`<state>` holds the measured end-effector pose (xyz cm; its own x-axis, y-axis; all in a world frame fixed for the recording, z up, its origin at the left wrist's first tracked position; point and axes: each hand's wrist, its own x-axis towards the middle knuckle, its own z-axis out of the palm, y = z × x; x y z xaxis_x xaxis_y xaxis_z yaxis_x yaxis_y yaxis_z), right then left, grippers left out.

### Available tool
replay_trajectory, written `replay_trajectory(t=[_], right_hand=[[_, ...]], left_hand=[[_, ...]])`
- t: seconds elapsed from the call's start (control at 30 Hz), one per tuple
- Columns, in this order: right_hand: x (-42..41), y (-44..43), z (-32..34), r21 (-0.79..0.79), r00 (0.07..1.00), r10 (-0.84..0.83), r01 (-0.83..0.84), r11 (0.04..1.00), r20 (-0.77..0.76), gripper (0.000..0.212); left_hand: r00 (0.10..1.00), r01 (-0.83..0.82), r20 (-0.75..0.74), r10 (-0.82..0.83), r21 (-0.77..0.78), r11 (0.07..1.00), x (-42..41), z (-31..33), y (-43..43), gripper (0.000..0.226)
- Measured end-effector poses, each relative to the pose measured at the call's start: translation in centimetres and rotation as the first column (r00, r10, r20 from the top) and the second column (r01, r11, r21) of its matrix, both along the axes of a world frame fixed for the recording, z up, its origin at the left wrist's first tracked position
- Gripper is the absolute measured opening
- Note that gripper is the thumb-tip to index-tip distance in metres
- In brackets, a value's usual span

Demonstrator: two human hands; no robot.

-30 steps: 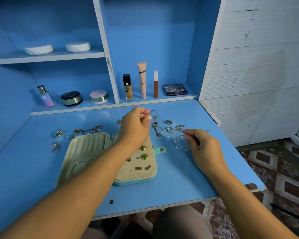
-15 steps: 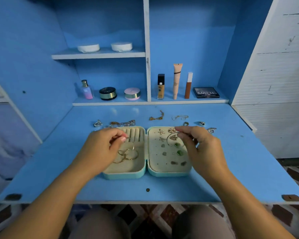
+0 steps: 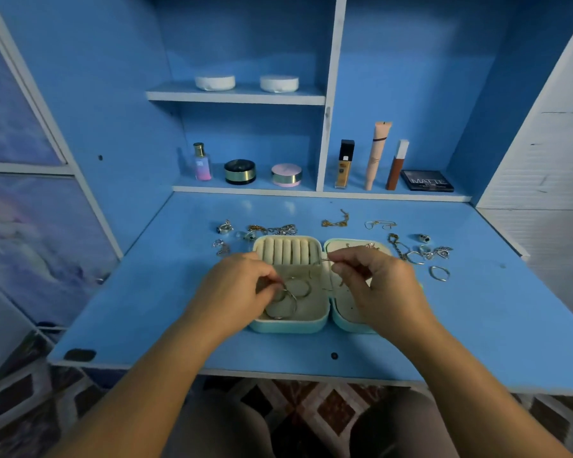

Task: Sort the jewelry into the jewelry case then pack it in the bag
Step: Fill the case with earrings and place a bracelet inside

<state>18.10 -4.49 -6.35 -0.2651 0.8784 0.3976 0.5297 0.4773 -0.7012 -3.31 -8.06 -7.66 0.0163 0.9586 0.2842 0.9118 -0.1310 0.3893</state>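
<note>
Two grips work over an open mint jewelry case point(image 3: 291, 326) lying on a blue surface point(image 3: 179, 309). The left grip point(image 3: 242, 289) is clenched on the silver hoops point(image 3: 286, 302) gathered in the near compartment of the case's left half, just in front of its ring rolls point(image 3: 286, 251). The right grip point(image 3: 381, 285) pinches a thin hoop point(image 3: 318, 269) above the hinge between the halves, hiding much of the right half. Loose pieces lie far and right of the case, among them a gold chain point(image 3: 336, 221), earring hooks point(image 3: 379, 223) and a teardrop ring point(image 3: 439, 273). A MATTE palette point(image 3: 427, 181) rests on the far shelf point(image 3: 245, 188).
</note>
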Motion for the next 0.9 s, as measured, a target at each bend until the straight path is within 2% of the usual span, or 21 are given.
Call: replay_trajectory(t=[0.13,0.2,0.27,0.4,0.57,0.67,0.73,0.83,0.9], right_hand=[[-1.2,0.1,0.5,0.045,0.985,0.037,-0.045,0.998,0.168,0.017],[-1.8,0.2,0.6,0.022,0.978,0.064,-0.070,0.997,0.200,0.017],[-2.4,0.2,0.5,-0.023,0.971,0.089,-0.086,0.996,0.223,0.017],[-3.6,0.2,0.4,-0.086,0.938,0.086,-0.061,0.994,0.336,0.017],[-4.5,0.2,-0.5,-0.048,0.884,0.036,-0.016,0.999,0.467,0.019],[-4.8,0.0,-0.6,0.001,0.859,0.019,-0.023,1.000,0.511,0.017],[-4.8,-0.1,-0.7,0.009,0.872,0.022,-0.031,0.999,0.490,0.015],[-3.7,0.1,-0.7,0.031,0.935,0.017,-0.030,0.999,0.354,0.012],[-2.2,0.5,-0.2,0.025,0.965,-0.051,0.047,0.999,0.256,0.012]], left_hand=[[0.995,-0.083,0.069,0.072,0.167,0.982,-1.3,-1.0,-0.5,0.039],[0.989,-0.148,0.039,0.143,0.182,0.972,-2.4,-1.6,-0.8,0.051],[0.978,-0.198,-0.037,0.204,0.129,0.972,-3.5,-2.4,-0.9,0.054],[0.976,-0.194,-0.110,0.190,-0.023,0.981,-4.2,-3.8,-0.7,0.052],[0.972,-0.180,-0.167,0.167,-0.068,0.981,-3.8,-3.7,-0.5,0.063],[0.971,-0.184,-0.165,0.171,-0.071,0.980,-3.8,-3.8,-0.6,0.061],[0.970,-0.186,-0.173,0.170,-0.080,0.979,-3.8,-3.8,-0.6,0.060],[0.972,-0.183,-0.163,0.168,-0.081,0.980,-3.8,-3.7,-0.7,0.066],[0.974,-0.184,-0.151,0.170,-0.088,0.979,-3.7,-3.6,-0.7,0.061]])
